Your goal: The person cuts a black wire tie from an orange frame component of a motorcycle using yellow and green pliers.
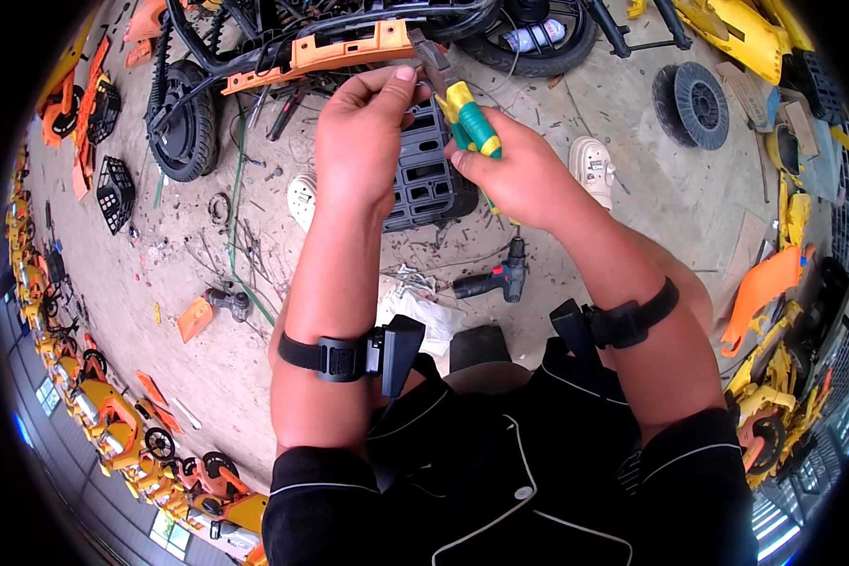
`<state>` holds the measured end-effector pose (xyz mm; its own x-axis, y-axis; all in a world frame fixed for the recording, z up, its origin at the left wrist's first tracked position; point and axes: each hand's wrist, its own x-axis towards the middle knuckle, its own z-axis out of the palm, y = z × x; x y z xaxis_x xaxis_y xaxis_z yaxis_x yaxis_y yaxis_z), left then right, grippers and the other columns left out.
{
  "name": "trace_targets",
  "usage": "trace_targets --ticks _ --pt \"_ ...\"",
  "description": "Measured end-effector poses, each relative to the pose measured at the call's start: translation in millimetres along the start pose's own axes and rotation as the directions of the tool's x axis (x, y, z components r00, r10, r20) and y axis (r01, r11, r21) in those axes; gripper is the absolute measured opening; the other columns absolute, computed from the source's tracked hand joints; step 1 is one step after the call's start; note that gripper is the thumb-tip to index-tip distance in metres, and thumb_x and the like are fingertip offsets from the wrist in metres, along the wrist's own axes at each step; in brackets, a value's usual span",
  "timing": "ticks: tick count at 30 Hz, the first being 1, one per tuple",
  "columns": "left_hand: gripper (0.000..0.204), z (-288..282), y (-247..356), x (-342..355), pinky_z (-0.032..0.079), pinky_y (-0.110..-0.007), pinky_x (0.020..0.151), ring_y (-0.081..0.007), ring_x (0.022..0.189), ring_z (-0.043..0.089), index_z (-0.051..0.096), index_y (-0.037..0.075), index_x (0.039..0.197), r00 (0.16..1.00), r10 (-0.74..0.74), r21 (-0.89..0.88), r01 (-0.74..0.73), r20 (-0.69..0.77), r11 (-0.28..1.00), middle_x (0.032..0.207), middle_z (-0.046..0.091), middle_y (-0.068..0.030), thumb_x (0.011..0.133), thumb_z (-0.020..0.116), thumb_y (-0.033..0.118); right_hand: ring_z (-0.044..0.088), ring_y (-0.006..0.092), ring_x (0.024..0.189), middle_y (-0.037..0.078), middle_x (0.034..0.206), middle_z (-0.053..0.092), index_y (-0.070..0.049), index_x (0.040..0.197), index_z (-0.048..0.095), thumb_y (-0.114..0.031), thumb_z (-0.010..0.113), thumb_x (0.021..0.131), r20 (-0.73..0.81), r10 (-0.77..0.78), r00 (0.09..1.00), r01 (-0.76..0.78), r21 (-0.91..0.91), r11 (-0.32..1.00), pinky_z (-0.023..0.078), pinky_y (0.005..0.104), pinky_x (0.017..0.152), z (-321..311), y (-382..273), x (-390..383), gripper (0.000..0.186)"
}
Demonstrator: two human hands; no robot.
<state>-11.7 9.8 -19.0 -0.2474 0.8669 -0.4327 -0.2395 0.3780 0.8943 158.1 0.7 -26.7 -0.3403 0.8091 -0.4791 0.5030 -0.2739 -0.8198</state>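
Note:
Green and yellow handled pliers (472,118) are gripped in my right hand (509,165), their metal jaws raised beside an orange plastic panel (344,52) on a black frame (245,57). Just left of the jaws, my left hand (363,132) is closed, thumb against fingers, at what looks like a thin dark wire or small piece below the panel; I cannot make out which. A black slotted plastic crate (424,184) lies behind both hands, between my shoes (591,170).
A cordless drill (500,278) and another tool (226,302) lie on the littered concrete floor (217,377). Wheels (179,132), a black basket (113,193) and spools (693,104) surround me. Rows of yellow and orange vehicles (113,424) line the left; loose panels (759,292) lie right.

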Motion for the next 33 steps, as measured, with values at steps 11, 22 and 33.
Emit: trace_targets --ticks 11,22,33 --pt "0.018 2.3 0.2 0.0 0.046 -0.026 0.077 -0.0094 0.083 0.061 0.07 0.002 0.1 1.0 0.021 0.022 -0.02 -0.005 1.0 0.09 0.071 -0.0033 0.094 0.069 0.019 0.065 0.0171 0.092 0.008 0.106 0.068 -0.007 0.136 0.051 -0.017 0.067 0.093 -0.007 -0.016 1.0 0.016 -0.013 1.0 0.052 0.0336 0.079 0.8 -0.4 -2.3 0.048" --pt "0.02 2.7 1.7 -1.0 0.045 -0.025 0.078 -0.0098 0.086 0.059 0.07 0.002 0.103 1.0 0.015 0.049 -0.016 0.006 0.999 0.094 0.071 -0.0036 0.094 0.07 0.02 0.065 0.027 0.095 0.015 0.11 0.066 -0.009 0.143 0.045 -0.02 0.068 0.09 0.005 -0.038 0.999 0.038 -0.056 0.998 0.051 0.0376 0.084 -1.6 -5.1 -5.9 0.059" --pt "0.022 -3.3 -0.5 0.3 0.044 -0.028 0.086 -0.0119 0.099 0.065 0.069 0.005 0.106 0.999 -0.012 0.076 0.009 0.04 0.997 0.102 0.072 -0.0035 0.096 0.068 0.024 0.065 0.0301 0.098 0.016 0.115 0.065 -0.009 0.146 0.041 -0.016 0.066 0.089 0.02 -0.082 0.996 0.083 -0.103 0.991 0.051 0.0386 0.086 -4.0 0.1 -5.2 0.063"
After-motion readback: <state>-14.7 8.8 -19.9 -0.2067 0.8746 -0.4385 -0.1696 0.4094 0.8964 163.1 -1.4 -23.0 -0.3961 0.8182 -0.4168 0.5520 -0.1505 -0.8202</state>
